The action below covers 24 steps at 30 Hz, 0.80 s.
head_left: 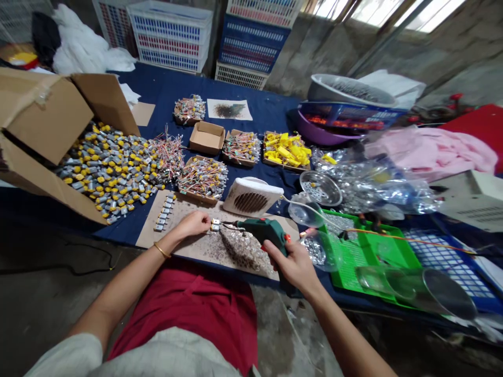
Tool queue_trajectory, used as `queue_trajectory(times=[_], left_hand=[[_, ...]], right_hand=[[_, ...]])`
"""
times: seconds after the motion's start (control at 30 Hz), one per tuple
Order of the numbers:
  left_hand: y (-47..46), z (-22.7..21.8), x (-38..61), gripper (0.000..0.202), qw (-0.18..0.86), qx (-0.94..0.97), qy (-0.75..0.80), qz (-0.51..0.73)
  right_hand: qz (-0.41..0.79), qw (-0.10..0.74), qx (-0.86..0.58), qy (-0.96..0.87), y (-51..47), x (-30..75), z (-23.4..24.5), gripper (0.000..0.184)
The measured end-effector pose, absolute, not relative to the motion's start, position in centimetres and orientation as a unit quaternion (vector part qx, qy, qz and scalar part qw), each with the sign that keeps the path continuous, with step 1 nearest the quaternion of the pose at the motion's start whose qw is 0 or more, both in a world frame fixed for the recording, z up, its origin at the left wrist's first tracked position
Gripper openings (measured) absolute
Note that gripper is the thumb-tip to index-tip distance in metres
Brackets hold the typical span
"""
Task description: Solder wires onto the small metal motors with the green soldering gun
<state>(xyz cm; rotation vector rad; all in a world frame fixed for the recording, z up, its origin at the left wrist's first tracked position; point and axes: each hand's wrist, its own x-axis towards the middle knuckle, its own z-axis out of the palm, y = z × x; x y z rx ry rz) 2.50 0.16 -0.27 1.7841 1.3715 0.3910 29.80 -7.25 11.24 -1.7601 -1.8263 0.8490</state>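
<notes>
Red lap cloth [184, 309] lowest in view; R hand [291, 267] clenched on green soldering iron [264, 233], tip just beside sm. motors [215, 225]; L hand [190, 224] on cardboard sheet [147, 230], grip unclear

Rough concrete wall [314, 57], daylight through a high window [377, 13], bare concrete floor [39, 298], stacked plastic crates [171, 36], navy-covered table [157, 89]

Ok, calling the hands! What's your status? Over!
Right hand gripping green soldering iron. Left hand on cardboard sheet, fingertips by small metal motors. Glittery scrap heap below the iron.
</notes>
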Motion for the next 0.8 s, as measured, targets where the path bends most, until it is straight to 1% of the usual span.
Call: queue_trajectory(times=[0.1, 0.17, 0.23, 0.4, 0.53, 0.63, 0.67, 0.73, 0.77, 0.8], left_hand=[[0.2, -0.4, 2.4, 0.018, 0.423, 0.708, 0.543, 0.158], [0.3, -0.5, 2.3, 0.018, 0.422, 0.708, 0.544, 0.159], [0.3, -0.6, 2.3, 0.018, 0.422, 0.707, 0.545, 0.159], [0.5, -1.0, 2.3, 0.018, 0.439, 0.705, 0.533, 0.164], [0.6, -0.9, 2.1, 0.018, 0.437, 0.707, 0.533, 0.155], [0.3, -0.4, 1.6, 0.020, 0.455, 0.723, 0.501, 0.140], [0.0, -0.2, 1.4, 0.021, 0.446, 0.737, 0.488, 0.140], [-0.5, 0.2, 1.2, 0.030, 0.389, 0.771, 0.483, 0.145], [-0.8, 0.3, 1.3, 0.031, 0.349, 0.784, 0.491, 0.148], [-1.1, 0.3, 1.5, 0.028, 0.316, 0.793, 0.499, 0.149]], right_hand=[[0.341, 0.264, -0.672, -0.603, -9.2, 30.5, 10.4, 0.055], [0.329, 0.295, -0.686, -0.578, -10.5, 30.7, 9.5, 0.056], [0.320, 0.326, -0.697, -0.552, -11.7, 30.7, 8.4, 0.056], [0.365, 0.392, -0.711, -0.456, -14.0, 30.4, 5.7, 0.053], [0.388, 0.421, -0.715, -0.403, -14.9, 30.0, 4.7, 0.050], [0.412, 0.427, -0.717, -0.367, -15.3, 29.5, 4.9, 0.051], [0.417, 0.429, -0.717, -0.357, -15.5, 29.3, 5.1, 0.051], [0.423, 0.443, -0.714, -0.340, -15.7, 29.0, 5.5, 0.051], [0.425, 0.452, -0.711, -0.332, -15.8, 28.9, 5.7, 0.050], [0.427, 0.460, -0.708, -0.323, -15.9, 28.9, 5.8, 0.050]])
